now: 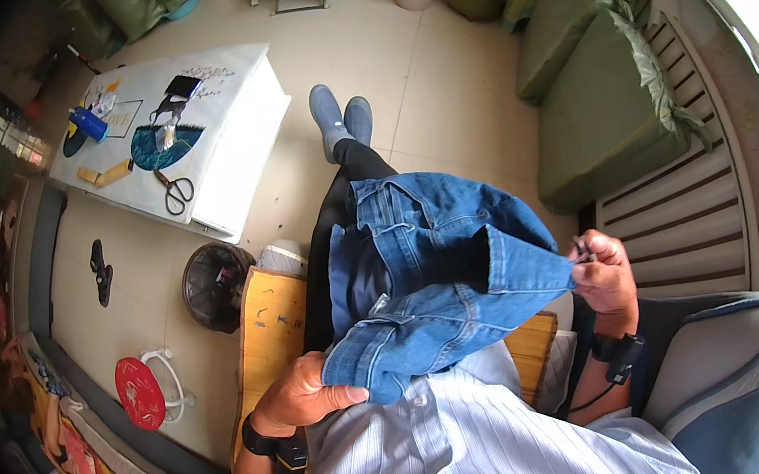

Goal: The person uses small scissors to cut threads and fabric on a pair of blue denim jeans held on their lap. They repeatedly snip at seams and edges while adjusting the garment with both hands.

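Observation:
A blue denim garment (451, 309) lies bunched across my lap, its stitched seams and folded bands showing. My left hand (309, 395) grips its lower left edge, thumb on top and fingers tucked underneath out of sight. At the right, my right hand (603, 276) pinches a corner of the cloth and pulls it out to a point. A small dark object (582, 251) shows by the right fingertips; its kind is too small to make out. Between the hands the denim hangs in a loose fold with a shadowed opening.
A white-covered table (238, 112) at the far left carries black-handled scissors (173, 193), a blue bottle (89, 124) and papers. Nearby stand a lined waste bin (218, 287) and a red round stool (139, 393). Large green wrapped bundles (607, 111) line the right, beside a slatted rack (686, 235).

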Tool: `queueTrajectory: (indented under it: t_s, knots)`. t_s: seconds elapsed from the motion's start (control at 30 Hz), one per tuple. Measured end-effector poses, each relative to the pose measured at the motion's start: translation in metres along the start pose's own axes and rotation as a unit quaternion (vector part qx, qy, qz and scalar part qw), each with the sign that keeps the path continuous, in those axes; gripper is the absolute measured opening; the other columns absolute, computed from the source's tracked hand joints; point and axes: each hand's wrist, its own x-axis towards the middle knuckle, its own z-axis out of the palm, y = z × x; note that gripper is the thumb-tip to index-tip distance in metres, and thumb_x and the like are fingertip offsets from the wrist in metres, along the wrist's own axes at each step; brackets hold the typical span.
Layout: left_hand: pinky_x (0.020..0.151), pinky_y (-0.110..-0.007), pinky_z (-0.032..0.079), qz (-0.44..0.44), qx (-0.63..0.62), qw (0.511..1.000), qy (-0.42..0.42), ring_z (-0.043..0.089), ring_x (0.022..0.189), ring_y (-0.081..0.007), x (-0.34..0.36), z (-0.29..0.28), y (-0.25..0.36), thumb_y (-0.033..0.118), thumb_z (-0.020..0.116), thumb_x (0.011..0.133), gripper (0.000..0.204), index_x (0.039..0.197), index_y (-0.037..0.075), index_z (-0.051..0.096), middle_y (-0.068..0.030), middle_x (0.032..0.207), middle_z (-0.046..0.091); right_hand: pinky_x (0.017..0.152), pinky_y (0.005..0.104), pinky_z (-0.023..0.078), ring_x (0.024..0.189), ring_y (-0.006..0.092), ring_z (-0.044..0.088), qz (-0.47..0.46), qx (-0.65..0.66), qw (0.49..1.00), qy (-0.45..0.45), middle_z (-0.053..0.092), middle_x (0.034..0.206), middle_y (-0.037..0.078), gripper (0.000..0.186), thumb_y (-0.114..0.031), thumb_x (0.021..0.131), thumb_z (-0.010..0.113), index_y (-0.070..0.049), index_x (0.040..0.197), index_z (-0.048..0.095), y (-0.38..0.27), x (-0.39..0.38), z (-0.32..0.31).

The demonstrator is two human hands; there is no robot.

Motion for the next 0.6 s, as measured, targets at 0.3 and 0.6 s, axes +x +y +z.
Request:
queueTrajectory:
  t_s: [0.3,0.6]
  knots:
    - [0.102,-0.035,0.05,0.034,-0.155,0.986,0.046,0.067,0.115,-0.0193,0.013,0.024,0.056,0.022,0.08,0.096,0.043,0.13,-0.002,0.068,-0.0109,0.127,0.072,0.038,0.0173,0.025,0.046,-0.0016,0.033,-0.174,0.038,0.984,-0.017,0.052,0.073,-0.005,0.012,-0.007,0.095,0.068,-0.003,0.104,0.061,-0.097,0.027,0.016]
    - [0.11,-0.038,0.049,-0.053,-0.275,0.916,0.288,0.064,0.125,-0.0204,0.012,-0.033,-0.026,0.016,0.061,0.108,0.041,0.143,-0.005,0.056,-0.0122,0.139,0.066,0.043,0.0211,0.027,0.05,0.0002,0.036,-0.073,-0.042,0.996,0.01,0.051,0.07,-0.01,0.006,-0.004,0.095,0.068,-0.009,0.091,0.067,0.003,0.162,0.107]
